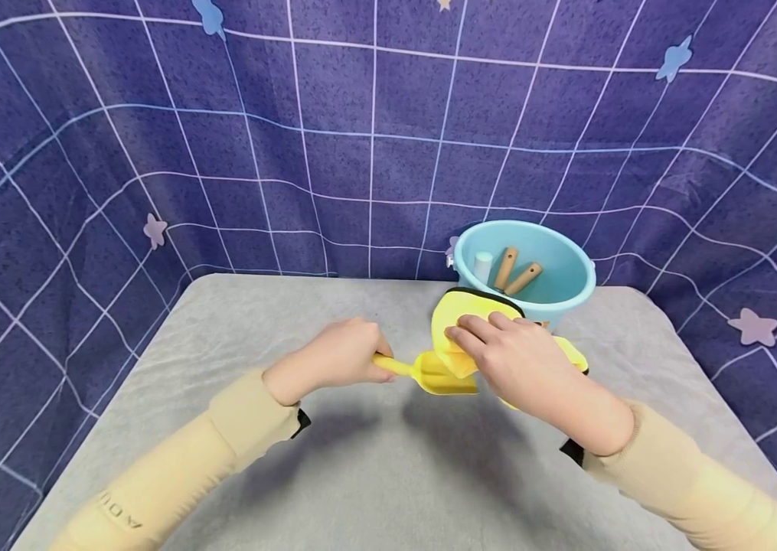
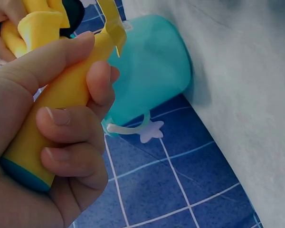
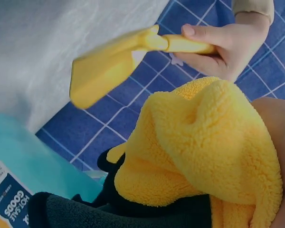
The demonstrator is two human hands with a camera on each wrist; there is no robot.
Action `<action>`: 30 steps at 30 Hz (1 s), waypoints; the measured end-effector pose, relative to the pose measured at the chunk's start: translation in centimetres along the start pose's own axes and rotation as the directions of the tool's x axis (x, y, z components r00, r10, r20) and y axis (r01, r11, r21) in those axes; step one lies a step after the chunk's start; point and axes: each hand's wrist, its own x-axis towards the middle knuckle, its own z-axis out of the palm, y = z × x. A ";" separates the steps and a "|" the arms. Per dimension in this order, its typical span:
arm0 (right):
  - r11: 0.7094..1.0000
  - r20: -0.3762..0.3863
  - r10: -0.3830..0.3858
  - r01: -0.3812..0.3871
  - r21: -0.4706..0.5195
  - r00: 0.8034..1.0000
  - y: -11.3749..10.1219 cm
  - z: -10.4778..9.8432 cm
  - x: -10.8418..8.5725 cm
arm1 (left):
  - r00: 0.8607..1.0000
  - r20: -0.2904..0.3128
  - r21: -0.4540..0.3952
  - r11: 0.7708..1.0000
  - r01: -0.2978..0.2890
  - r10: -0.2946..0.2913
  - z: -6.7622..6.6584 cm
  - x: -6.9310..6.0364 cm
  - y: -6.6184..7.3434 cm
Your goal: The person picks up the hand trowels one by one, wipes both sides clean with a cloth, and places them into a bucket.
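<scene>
My left hand (image 1: 347, 353) grips the handle of a yellow shovel (image 1: 438, 375) in the head view. Its fingers wrap round the thick handle (image 2: 66, 95) in the left wrist view, thumb laid along the top. The blade (image 3: 102, 71) points toward the right hand, held above the table. My right hand (image 1: 529, 367) holds a bunched yellow cloth (image 1: 453, 317) with a dark edge, close beside the blade. Fluffy yellow folds of the cloth (image 3: 204, 137) fill the right wrist view, with a dark grey side below; whether cloth and shovel touch I cannot tell.
A light blue bucket (image 1: 563, 268) stands at the table's back right, behind the right hand. Inside are two wooden-handled tools (image 1: 507, 268) and a pale blue cylinder (image 1: 482, 266). A grey cloth covers the table (image 1: 257, 306); a blue checked curtain (image 1: 333, 153) hangs behind it.
</scene>
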 end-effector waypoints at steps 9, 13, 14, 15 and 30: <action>1.000 0.040 -0.031 0.031 0.005 0.999 -0.7 1.1 0.2 | 1.000 -0.010 -0.030 1.000 0.006 -0.006 -0.2 0.7 1.0; 0.999 0.031 -0.040 0.039 0.017 0.999 -0.9 1.8 0.1 | 1.000 -0.016 -0.052 0.999 0.003 -0.004 -0.3 0.8 1.1; 0.999 0.032 -0.041 0.041 0.016 0.999 -0.9 2.0 0.1 | 1.000 -0.015 -0.057 0.998 0.003 -0.004 -0.3 0.8 1.2; 0.999 0.037 -0.043 0.042 0.015 0.998 -1.0 2.1 0.0 | 1.000 -0.015 -0.061 0.998 0.001 -0.002 -0.3 0.8 1.2; 0.990 0.093 -0.112 0.119 -0.072 0.989 -1.9 3.1 -0.6 | 0.998 -0.044 -0.052 0.998 -0.039 0.037 -0.1 0.6 1.5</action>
